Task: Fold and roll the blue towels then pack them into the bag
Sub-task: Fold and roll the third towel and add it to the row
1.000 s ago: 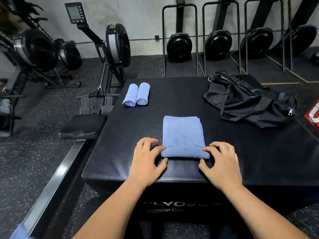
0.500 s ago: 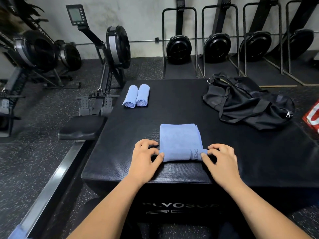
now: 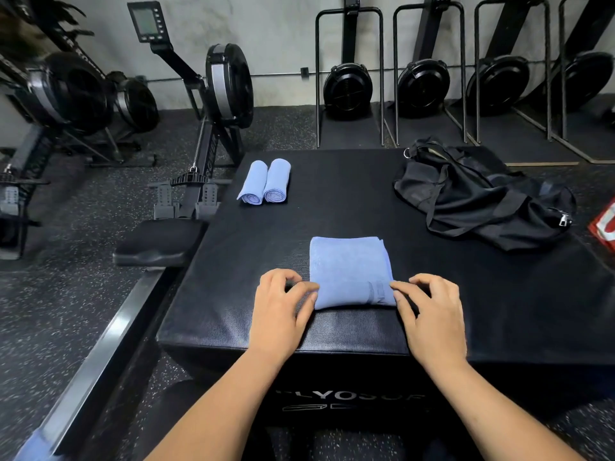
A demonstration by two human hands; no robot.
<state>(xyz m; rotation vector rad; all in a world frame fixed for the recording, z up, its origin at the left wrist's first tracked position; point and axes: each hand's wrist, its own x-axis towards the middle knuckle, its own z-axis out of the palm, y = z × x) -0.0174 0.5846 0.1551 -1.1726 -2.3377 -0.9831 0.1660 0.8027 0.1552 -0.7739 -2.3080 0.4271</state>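
Note:
A folded blue towel (image 3: pixel 349 267) lies near the front edge of the black padded box (image 3: pixel 332 194), its near end turned over into a short roll. My left hand (image 3: pixel 283 304) pinches the roll's left end with thumb and fingers. My right hand (image 3: pixel 429 307) pinches the right end, beside a dark label on the cloth. Two rolled blue towels (image 3: pixel 264 186) lie side by side at the box's far left corner. A limp black bag (image 3: pixel 479 194) is slumped at the far right, its zipper pull toward the right edge.
Rowing machines stand on the speckled floor to the left (image 3: pixel 213 94), and several more are stored upright along the back wall. A rower seat (image 3: pixel 156 241) and rail sit close to the box's left side. A red object (image 3: pixel 604 224) pokes in at the right edge.
The towel's near edge has been turned over and rolled away from me, bringing a dark label into view. Both hands moved forward with the roll.

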